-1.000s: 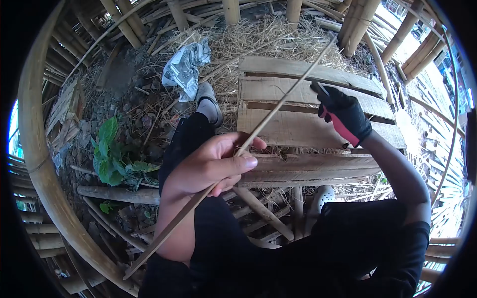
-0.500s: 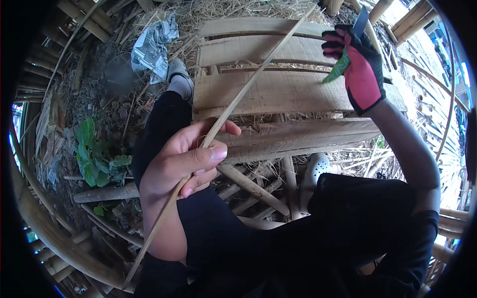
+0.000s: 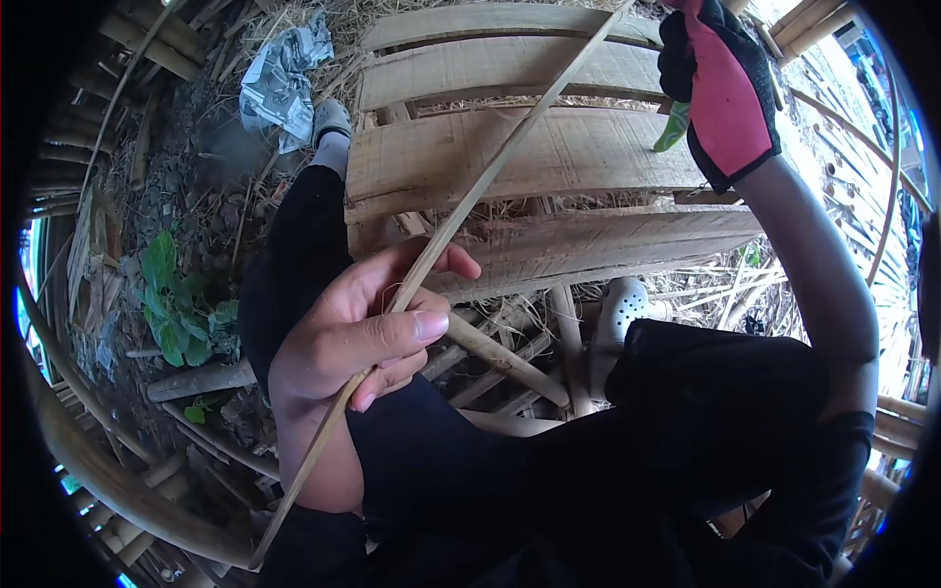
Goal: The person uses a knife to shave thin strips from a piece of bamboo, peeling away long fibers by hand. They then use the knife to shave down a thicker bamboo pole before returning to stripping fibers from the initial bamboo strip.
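Observation:
My bare left hand [image 3: 368, 328] is closed on a long, thin bamboo strip [image 3: 490, 167], its thumb pressed along it. The strip runs from the lower left up to the top right. My right hand [image 3: 720, 83], in a pink and black glove, is closed at the strip's upper end. Below its fingers sticks out the green handle [image 3: 672, 127] of a knife. No blade shows, and the exact grip at the frame's top edge is partly cut off. Beneath the strip is a low bench of wooden slats [image 3: 578, 152].
Crumpled newspaper [image 3: 286, 83] lies on the straw at the upper left. A leafy plant [image 3: 172, 299] grows on the left. Bamboo poles [image 3: 505, 365] lie under the bench, near a white clog [image 3: 620, 309]. A curved bamboo pole [image 3: 127, 500] crosses the lower left.
My right hand has moved up to the strip's upper end, and its fingers have closed there. The knife blade has gone out of sight. The view has shifted slightly.

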`<move>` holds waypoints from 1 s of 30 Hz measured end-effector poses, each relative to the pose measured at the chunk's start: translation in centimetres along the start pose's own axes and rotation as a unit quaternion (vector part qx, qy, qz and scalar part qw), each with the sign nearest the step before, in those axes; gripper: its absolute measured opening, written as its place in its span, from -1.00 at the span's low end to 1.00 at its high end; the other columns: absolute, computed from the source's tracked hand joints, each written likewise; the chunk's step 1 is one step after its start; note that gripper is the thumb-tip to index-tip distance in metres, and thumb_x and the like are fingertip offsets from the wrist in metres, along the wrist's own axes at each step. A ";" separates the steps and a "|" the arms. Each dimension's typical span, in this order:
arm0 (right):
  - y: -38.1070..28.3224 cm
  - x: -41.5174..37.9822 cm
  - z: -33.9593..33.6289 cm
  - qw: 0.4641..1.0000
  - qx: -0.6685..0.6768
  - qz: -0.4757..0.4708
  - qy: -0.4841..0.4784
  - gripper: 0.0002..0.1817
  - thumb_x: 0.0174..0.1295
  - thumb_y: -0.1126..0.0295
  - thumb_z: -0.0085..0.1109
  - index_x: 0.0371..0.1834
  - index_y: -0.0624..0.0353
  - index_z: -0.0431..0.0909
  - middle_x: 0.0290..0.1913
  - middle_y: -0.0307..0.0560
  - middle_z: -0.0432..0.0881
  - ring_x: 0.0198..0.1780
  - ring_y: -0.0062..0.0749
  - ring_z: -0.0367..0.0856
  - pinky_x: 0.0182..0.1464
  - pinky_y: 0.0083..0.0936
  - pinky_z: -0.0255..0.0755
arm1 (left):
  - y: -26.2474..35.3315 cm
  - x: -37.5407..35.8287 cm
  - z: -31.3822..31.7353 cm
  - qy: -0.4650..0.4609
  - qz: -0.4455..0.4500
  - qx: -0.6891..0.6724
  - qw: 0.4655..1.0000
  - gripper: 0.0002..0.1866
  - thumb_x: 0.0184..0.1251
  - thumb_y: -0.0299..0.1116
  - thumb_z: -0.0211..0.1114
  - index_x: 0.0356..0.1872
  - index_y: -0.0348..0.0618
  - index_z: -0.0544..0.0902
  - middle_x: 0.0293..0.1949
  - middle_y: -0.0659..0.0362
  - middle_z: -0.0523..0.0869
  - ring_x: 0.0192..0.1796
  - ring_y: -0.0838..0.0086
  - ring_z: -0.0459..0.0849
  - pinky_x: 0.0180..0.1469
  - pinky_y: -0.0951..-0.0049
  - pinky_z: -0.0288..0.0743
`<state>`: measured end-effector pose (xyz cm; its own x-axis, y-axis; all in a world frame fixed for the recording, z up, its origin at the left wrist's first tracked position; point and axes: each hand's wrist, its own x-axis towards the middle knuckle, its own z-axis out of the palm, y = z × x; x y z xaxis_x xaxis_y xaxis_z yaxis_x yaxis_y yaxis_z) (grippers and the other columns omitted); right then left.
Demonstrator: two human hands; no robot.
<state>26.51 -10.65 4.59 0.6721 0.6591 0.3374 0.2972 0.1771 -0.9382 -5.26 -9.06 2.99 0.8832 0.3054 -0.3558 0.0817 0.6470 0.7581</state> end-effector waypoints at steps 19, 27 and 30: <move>-1.8 2.4 -0.2 0.955 0.193 0.074 -0.214 -0.67 0.51 0.10 0.03 -0.43 -0.06 0.34 -0.71 -0.38 0.13 -0.70 -0.55 0.21 -0.58 -0.52 0.11 | 0.1 -0.4 0.6 0.024 -0.024 0.036 0.999 -0.59 0.44 -0.37 0.17 0.22 -0.28 0.35 -0.60 0.38 0.38 -0.72 0.76 0.29 -0.66 0.71 0.17; -1.2 2.7 -2.2 0.978 0.059 0.088 -0.180 -0.65 0.55 0.10 -0.04 -0.31 0.11 0.46 -0.59 -0.25 0.45 -0.58 -0.48 0.48 -0.48 -0.49 0.34 | -0.4 0.1 1.1 0.014 -0.020 0.027 0.999 -0.61 0.45 -0.35 0.18 0.21 -0.22 0.38 -0.59 0.38 0.37 -0.71 0.74 0.31 -0.66 0.70 0.19; -2.0 2.0 -2.9 0.979 0.066 0.052 -0.186 -0.48 0.53 0.01 -0.03 -0.34 0.30 0.60 -0.51 -0.10 0.61 -0.51 -0.41 0.59 -0.36 -0.48 0.49 | -0.2 0.1 1.5 0.016 -0.019 0.030 0.999 -0.63 0.47 -0.36 0.17 0.21 -0.22 0.38 -0.59 0.37 0.36 -0.71 0.74 0.32 -0.65 0.69 0.20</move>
<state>29.27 -11.77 7.36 0.3927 0.8950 0.2117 0.1342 0.1720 -0.9759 -4.47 -10.16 3.59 0.8634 0.3048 -0.4021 0.1433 0.6159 0.7747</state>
